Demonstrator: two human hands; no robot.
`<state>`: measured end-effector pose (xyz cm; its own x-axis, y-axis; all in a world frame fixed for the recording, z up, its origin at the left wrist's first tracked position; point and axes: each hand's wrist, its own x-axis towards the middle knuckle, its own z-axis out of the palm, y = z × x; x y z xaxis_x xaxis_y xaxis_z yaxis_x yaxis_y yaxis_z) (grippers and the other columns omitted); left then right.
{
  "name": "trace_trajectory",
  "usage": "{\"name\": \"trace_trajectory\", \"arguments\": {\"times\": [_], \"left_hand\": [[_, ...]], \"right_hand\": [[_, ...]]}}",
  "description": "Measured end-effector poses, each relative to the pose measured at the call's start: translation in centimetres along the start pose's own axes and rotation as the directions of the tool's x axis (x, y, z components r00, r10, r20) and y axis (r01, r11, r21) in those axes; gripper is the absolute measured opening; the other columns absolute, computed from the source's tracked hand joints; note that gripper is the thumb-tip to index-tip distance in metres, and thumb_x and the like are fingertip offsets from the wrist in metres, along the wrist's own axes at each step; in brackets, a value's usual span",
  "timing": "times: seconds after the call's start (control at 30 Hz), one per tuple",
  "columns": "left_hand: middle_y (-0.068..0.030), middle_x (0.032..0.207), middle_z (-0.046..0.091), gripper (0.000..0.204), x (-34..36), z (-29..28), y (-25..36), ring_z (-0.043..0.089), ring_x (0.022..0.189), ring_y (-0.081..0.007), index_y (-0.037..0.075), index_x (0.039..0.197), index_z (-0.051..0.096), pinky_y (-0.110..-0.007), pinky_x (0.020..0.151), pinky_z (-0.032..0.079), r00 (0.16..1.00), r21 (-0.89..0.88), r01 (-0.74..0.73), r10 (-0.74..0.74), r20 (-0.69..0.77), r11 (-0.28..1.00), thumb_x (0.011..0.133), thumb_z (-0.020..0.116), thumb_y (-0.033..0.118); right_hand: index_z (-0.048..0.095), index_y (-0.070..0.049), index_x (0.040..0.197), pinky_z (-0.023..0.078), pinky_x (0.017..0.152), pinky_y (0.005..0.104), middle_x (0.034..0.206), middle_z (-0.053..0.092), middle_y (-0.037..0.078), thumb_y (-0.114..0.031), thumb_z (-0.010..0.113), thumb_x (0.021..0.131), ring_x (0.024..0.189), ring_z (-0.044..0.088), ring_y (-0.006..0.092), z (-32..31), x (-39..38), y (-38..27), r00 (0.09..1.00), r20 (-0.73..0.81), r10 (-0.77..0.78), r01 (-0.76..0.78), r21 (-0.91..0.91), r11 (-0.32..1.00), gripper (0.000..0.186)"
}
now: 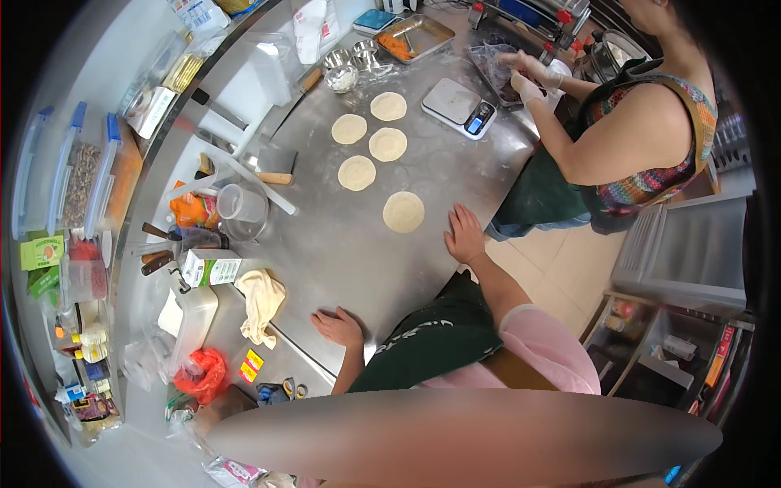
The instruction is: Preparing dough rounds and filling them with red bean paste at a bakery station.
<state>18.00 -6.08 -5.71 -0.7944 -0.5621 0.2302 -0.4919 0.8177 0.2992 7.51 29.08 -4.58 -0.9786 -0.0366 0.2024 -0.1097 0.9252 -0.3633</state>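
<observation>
My left hand point(335, 328) rests on the steel table point(325, 260) near the bottom edge, holding nothing, fingers apart. My right hand point(464, 237) lies spread on the table's right edge, also holding nothing. Several pale round dough discs lie in the middle, the nearest point(403, 211) a little left of my right hand and the others, such as this upper one point(388, 106), farther up. A cream cloth point(260, 307) lies to the upper left of my left hand.
A co-worker's gloved hands point(533, 73) are over a dark tray at upper right, beside a scale point(455, 110). Knives, tools, a clear jug point(240, 211) and a carton point(211, 268) crowd the left, below a shelf point(154, 146). A tray of orange food point(407, 41) stands at the back.
</observation>
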Motion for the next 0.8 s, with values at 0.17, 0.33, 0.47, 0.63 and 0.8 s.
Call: {"name": "trace_trajectory", "arguments": {"times": [0.17, 0.33, 0.47, 0.63, 0.8], "left_hand": [[-0.0282, 0.134, 0.033, 0.057, 0.8, -0.1, -2.0, 0.032, 0.124, -0.0417, -0.006, 0.127, 0.035, -0.049, 0.101, 0.029, 0.998, -0.037, 0.062, -0.063, -0.03, 0.997, 0.086, 0.053, 0.03], [-0.03, 0.131, 0.035, 0.057, 2.0, 0.2, -5.6, 0.036, 0.121, -0.0442, -0.008, 0.126, 0.034, -0.05, 0.098, 0.032, 0.968, 0.115, 0.221, -0.204, -0.145, 0.968, 0.088, 0.05, 0.033], [-0.0318, 0.129, 0.036, 0.057, 3.0, 0.8, -7.7, 0.038, 0.119, -0.0452, -0.009, 0.125, 0.033, -0.05, 0.096, 0.035, 0.865, 0.204, 0.427, -0.332, -0.376, 0.881, 0.09, 0.047, 0.034], [-0.0308, 0.131, 0.035, 0.059, 3.5, 0.1, -4.8, 0.036, 0.123, -0.0429, -0.008, 0.128, 0.031, -0.049, 0.098, 0.034, 0.63, 0.162, 0.774, -0.718, -0.294, 0.613, 0.091, 0.044, 0.036], [-0.0249, 0.137, 0.032, 0.058, 3.8, 1.2, -3.6, 0.03, 0.129, -0.0362, -0.004, 0.13, 0.033, -0.047, 0.1, 0.03, 0.553, 0.289, 0.832, -0.757, -0.349, 0.475, 0.092, 0.038, 0.04]], "right_hand": [[0.046, 0.0, 0.122, 0.024, 0.106, 0.0432, 0.136, 0.036, 0.018, -0.029, 0.054, 0.078, 0.127, 0.032, 0.0326, -0.7, 0.1, -0.2, 1.0, -0.012, -0.001, 0.001, -0.011, 1.0, 0.053], [0.045, 0.002, 0.123, 0.024, 0.106, 0.043, 0.136, 0.035, 0.019, -0.029, 0.054, 0.079, 0.127, 0.031, 0.0328, -0.5, 0.1, 0.2, 1.0, -0.006, 0.001, -0.001, -0.034, 0.999, 0.054], [0.039, 0.003, 0.127, 0.023, 0.107, 0.0434, 0.136, 0.034, 0.021, -0.029, 0.055, 0.079, 0.128, 0.03, 0.0336, 0.1, 0.7, 0.4, 0.997, 0.009, 0.073, -0.073, -0.022, 0.997, 0.059], [0.032, 0.003, 0.131, 0.025, 0.105, 0.0451, 0.138, 0.032, 0.021, -0.033, 0.053, 0.083, 0.128, 0.03, 0.0346, 0.1, 1.9, 4.2, 0.874, -0.249, 0.418, -0.47, -0.206, 0.858, 0.064], [0.043, 0.003, 0.116, 0.038, 0.091, 0.0492, 0.125, 0.046, 0.025, -0.048, 0.032, 0.091, 0.114, 0.047, 0.0372, 0.2, 6.7, 5.9, -0.038, 0.106, 0.994, -0.932, 0.355, -0.074, 0.057]]}}
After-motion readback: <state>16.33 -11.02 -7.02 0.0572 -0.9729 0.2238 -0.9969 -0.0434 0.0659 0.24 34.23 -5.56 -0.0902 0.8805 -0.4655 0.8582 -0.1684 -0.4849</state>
